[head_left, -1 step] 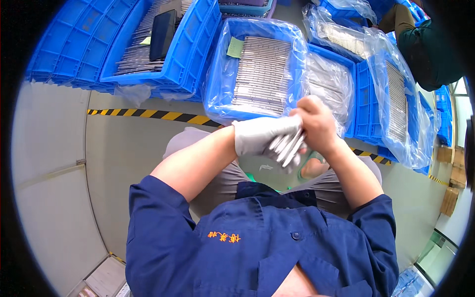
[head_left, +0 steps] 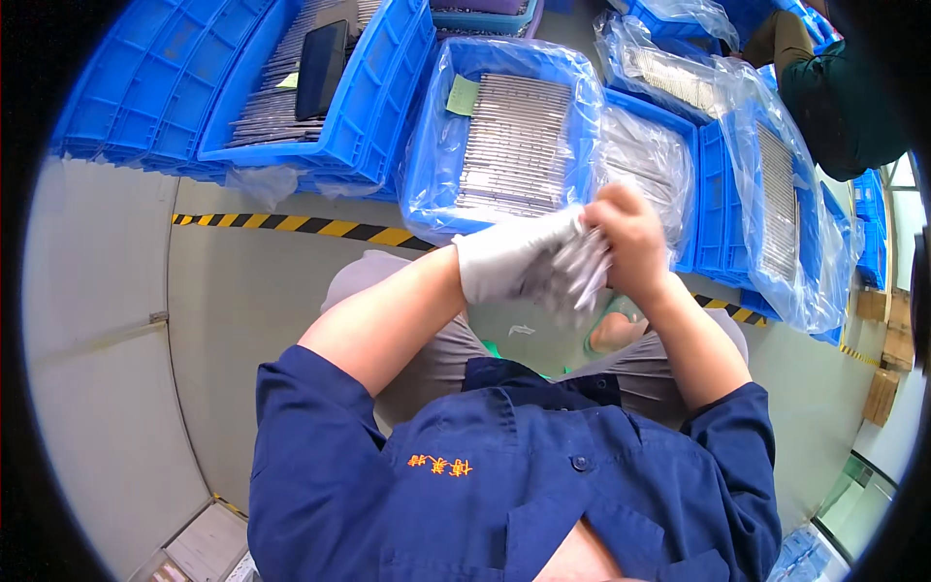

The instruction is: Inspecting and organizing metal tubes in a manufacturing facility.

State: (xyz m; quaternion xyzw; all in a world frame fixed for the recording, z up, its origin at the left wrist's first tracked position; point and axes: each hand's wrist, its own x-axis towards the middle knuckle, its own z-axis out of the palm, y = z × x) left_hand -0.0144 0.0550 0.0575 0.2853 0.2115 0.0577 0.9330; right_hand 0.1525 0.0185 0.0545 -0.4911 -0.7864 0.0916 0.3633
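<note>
In front of my lap, my left hand (head_left: 524,254), in a whitish glove, is closed around a bundle of thin silvery rods (head_left: 580,274). The rods fan out downward from the glove and are smeared by motion. My bare right hand (head_left: 628,238) is curled shut against the upper right side of the bundle; what its fingers pinch is hidden. Just beyond both hands stands a blue crate (head_left: 427,184) lined with clear plastic. Rows of similar metal rods (head_left: 514,145) lie in it, with a green paper note (head_left: 463,95) at their upper left.
At the left, a stacked blue crate (head_left: 373,107) holds rods and a dark phone (head_left: 321,70). More plastic-lined crates (head_left: 713,194) stand at the right. Yellow-black floor tape (head_left: 301,225) runs before the crates. Another person (head_left: 839,102) is at the upper right.
The bundle and my gloved left hand have shifted slightly to the right, and the rods look more blurred. My right hand has moved a little to the right too.
</note>
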